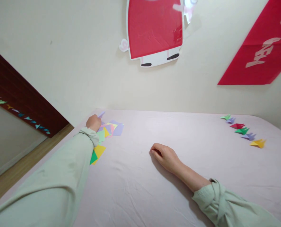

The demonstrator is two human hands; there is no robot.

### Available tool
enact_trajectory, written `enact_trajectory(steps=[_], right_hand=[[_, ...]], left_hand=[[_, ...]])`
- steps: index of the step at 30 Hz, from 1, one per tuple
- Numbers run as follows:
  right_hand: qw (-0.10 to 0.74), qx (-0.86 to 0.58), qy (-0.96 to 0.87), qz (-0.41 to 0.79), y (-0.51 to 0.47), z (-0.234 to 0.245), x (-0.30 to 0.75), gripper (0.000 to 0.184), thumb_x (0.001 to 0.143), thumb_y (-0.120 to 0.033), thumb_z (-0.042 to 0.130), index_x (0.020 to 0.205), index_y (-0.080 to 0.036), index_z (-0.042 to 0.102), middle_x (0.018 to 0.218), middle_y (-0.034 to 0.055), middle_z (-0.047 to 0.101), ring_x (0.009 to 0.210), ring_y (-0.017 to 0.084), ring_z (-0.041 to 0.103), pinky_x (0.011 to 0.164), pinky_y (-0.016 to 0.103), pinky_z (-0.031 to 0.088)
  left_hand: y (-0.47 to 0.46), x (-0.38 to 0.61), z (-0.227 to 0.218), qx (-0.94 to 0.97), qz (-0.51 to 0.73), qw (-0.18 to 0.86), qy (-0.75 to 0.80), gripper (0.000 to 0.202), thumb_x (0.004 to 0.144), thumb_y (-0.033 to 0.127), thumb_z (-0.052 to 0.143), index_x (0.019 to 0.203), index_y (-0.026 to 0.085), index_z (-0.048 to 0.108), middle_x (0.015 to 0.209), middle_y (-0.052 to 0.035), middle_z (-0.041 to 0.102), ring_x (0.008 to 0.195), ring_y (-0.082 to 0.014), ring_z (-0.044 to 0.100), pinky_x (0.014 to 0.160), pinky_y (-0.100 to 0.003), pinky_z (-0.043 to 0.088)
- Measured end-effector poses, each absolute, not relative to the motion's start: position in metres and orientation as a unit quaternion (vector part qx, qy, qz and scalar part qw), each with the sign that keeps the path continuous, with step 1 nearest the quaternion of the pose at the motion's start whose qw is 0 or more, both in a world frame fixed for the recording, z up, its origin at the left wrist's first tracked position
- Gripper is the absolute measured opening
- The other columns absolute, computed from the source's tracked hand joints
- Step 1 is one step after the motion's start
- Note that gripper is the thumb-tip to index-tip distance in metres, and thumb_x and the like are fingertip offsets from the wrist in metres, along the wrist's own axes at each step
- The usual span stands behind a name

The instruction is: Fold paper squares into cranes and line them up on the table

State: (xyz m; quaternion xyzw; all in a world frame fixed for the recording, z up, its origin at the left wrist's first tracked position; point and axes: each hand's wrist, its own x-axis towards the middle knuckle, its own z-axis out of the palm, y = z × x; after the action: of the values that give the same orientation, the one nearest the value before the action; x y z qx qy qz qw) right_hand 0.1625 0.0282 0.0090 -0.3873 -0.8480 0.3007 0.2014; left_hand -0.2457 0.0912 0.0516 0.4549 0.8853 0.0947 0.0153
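Observation:
My left hand point(93, 122) reaches to the far left of a pale pink sheet-covered surface point(140, 176). Its fingers are closed on a lilac paper square point(101, 114), lifted off a loose pile of coloured paper squares point(108, 129). Yellow and green squares point(97, 153) lie just under my left sleeve. My right hand point(165, 156) rests on the sheet near the middle, fingers curled under with nothing visible in them. A row of several folded paper figures point(242, 130), in green, lilac, red and yellow, lies at the far right.
A cream wall rises behind the surface with a red and white cartoon cut-out point(154, 31) and a red banner point(261, 47). At the left are a dark wooden board point(24, 104) strung with small paper figures and a wooden floor point(17, 170).

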Motion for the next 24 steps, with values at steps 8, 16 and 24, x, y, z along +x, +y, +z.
enact_trajectory(steps=[8, 16, 24], right_hand=[[0.276, -0.398, -0.8, 0.354, 0.036, 0.01, 0.165, 0.014, 0.089, -0.02, 0.046, 0.088, -0.02, 0.06, 0.082, 0.0023, 0.066, 0.073, 0.016, 0.059, 0.068, 0.027, 0.041], [0.314, -0.494, -0.775, 0.239, 0.074, -0.004, 0.216, 0.051, 0.081, -0.006, 0.046, 0.129, -0.022, 0.049, 0.116, 0.0108, 0.057, 0.092, 0.019, 0.06, 0.078, 0.033, 0.047], [0.25, -0.468, -0.806, 0.262, 0.08, -0.007, 0.222, 0.056, 0.077, 0.002, 0.049, 0.127, -0.021, 0.053, 0.117, 0.0099, 0.059, 0.102, 0.019, 0.059, 0.086, 0.032, 0.047]], left_hand=[[0.09, -0.138, 0.067, 0.59, 0.196, -0.034, 0.782, 0.02, 0.091, 0.027, 0.047, 0.102, 0.018, 0.06, 0.104, -0.0083, 0.066, 0.099, -0.0208, 0.059, 0.088, -0.031, 0.045], [0.018, 0.005, 0.029, 0.824, 0.18, 0.104, 0.527, 0.034, 0.085, 0.019, 0.054, 0.119, 0.019, 0.057, 0.12, -0.0105, 0.061, 0.113, -0.024, 0.056, 0.1, -0.039, 0.045], [0.003, 0.004, 0.01, 0.798, 0.203, 0.146, 0.548, 0.045, 0.084, 0.018, 0.054, 0.129, 0.017, 0.051, 0.131, -0.0115, 0.057, 0.124, -0.0248, 0.049, 0.107, -0.043, 0.039]])
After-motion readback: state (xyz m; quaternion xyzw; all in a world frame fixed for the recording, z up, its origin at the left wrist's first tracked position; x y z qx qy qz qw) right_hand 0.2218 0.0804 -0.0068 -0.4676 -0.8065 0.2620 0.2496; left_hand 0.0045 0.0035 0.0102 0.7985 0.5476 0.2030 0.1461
